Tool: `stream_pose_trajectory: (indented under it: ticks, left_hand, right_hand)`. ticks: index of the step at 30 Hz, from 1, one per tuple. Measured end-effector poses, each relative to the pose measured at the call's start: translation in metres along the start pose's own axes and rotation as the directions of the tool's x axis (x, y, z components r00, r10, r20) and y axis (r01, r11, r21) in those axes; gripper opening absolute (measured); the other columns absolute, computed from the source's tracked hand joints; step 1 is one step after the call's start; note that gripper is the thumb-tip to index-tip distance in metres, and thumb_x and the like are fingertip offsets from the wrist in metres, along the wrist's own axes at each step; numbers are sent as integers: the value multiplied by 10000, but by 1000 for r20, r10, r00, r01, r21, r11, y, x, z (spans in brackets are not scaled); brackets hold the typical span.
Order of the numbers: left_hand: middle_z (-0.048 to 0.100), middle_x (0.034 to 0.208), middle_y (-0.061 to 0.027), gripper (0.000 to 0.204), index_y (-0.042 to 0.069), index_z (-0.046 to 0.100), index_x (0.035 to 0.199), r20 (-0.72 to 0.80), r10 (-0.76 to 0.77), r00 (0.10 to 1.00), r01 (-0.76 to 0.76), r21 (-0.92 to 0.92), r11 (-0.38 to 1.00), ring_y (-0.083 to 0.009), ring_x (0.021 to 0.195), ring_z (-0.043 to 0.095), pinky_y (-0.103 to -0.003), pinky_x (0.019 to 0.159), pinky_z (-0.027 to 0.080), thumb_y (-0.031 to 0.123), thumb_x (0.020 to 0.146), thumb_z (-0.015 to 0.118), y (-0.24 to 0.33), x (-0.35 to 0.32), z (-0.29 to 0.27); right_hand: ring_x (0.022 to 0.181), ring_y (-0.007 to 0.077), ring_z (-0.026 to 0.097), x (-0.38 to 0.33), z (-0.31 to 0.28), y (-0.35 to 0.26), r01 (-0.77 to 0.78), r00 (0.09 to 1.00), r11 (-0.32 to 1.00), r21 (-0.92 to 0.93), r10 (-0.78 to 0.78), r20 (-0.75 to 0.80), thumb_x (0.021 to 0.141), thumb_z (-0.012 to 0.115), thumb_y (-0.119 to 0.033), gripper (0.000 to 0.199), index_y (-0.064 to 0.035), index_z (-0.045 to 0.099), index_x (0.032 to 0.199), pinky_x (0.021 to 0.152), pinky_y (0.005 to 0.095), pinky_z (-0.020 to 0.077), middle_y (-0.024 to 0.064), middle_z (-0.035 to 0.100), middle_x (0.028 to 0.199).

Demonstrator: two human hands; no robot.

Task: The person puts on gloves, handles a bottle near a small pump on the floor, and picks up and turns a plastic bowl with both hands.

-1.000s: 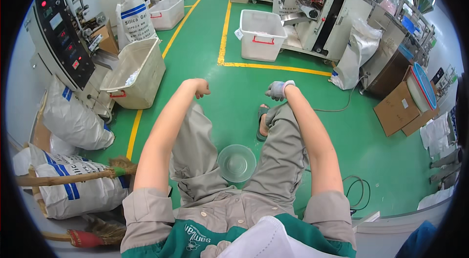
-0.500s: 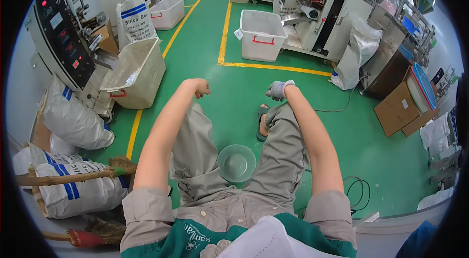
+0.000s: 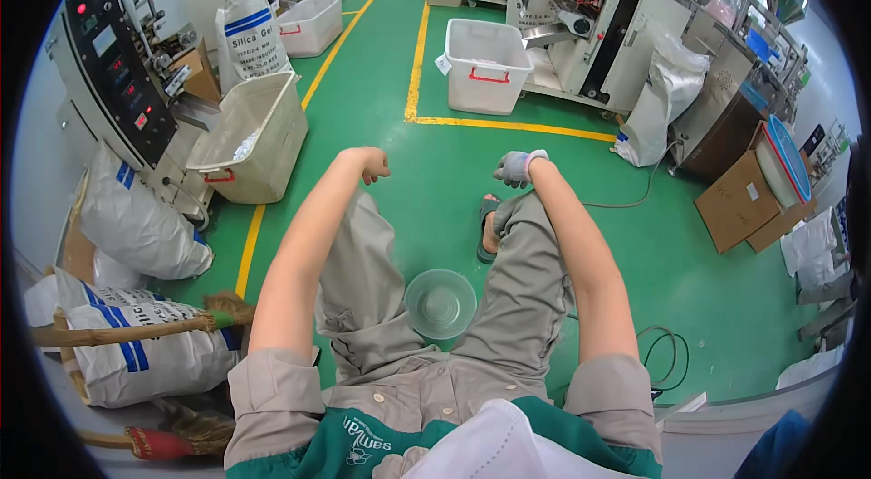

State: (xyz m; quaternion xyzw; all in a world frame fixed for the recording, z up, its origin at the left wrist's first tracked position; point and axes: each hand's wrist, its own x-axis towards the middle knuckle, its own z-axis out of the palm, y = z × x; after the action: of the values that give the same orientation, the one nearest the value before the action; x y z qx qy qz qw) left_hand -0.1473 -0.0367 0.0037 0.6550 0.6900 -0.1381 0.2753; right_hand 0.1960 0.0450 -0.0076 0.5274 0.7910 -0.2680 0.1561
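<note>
My left hand point(image 3: 370, 165) is bare and hangs past my left knee, its fingers curled in loosely with nothing showing in them. Past the right knee is my right hand point(image 3: 515, 169), in a grey-white glove, also curled closed with no object visible. Both forearms rest on my thighs, and the hands are apart. Between my legs, a clear round plastic tub point(image 3: 441, 305) stands on the green floor; neither hand touches it. A dark sandal point(image 3: 487, 234) is on my right foot.
An off-white bin point(image 3: 288, 130) stands at left beside a machine panel point(image 3: 118, 62) and white sacks point(image 3: 136, 216). A translucent bin point(image 3: 490, 98) is ahead. At right are a cardboard box point(image 3: 739, 202) and a loose cable point(image 3: 667, 361). A wooden-handled brush point(image 3: 127, 334) juts in at left.
</note>
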Motion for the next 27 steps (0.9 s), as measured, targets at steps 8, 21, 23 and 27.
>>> stream_pose_trajectory:
  ticks: [8, 21, 23, 27]
  left_hand:
    - [673, 1012, -60, 381, 84, 536, 1162, 22, 19, 1000, -20, 24, 1000, -174, 826, 673, -340, 678, 516, 344, 886, 509, -2, 5, -1]
    - [674, 1007, -50, 366, 92, 543, 1146, 16, 19, 1000, -19, 7, 1000, -173, 836, 674, -345, 683, 517, 346, 885, 511, -5, 6, 0]
    - [673, 1008, -51, 365, 90, 543, 1146, 23, 22, 999, -22, 9, 1000, -173, 836, 674, -345, 683, 518, 343, 884, 511, -5, 7, 0]
    - [673, 1007, -55, 371, 81, 542, 1144, 25, 25, 999, -25, 17, 1000, -175, 836, 674, -343, 682, 517, 337, 877, 511, -6, 7, 0]
  right_hand:
    - [791, 196, 656, -10, -6, -7, -23, 997, 1000, -2, 23, 71, 883, 513, -331, 388, -5, 579, 1082, 695, 330, 550, 88, 665, 926]
    - [773, 192, 648, -17, -6, -11, 0, 999, 1000, 16, -1, 42, 887, 506, -335, 374, -9, 591, 1048, 693, 331, 542, 85, 663, 913]
    - [780, 193, 648, -16, -6, -11, -4, 999, 1000, 8, 4, 43, 886, 511, -333, 369, -10, 595, 1044, 698, 332, 542, 89, 662, 922]
    - [792, 196, 648, -15, -6, -10, 6, 999, 1000, -25, -5, 45, 887, 514, -331, 374, -6, 595, 1053, 706, 335, 542, 94, 660, 939]
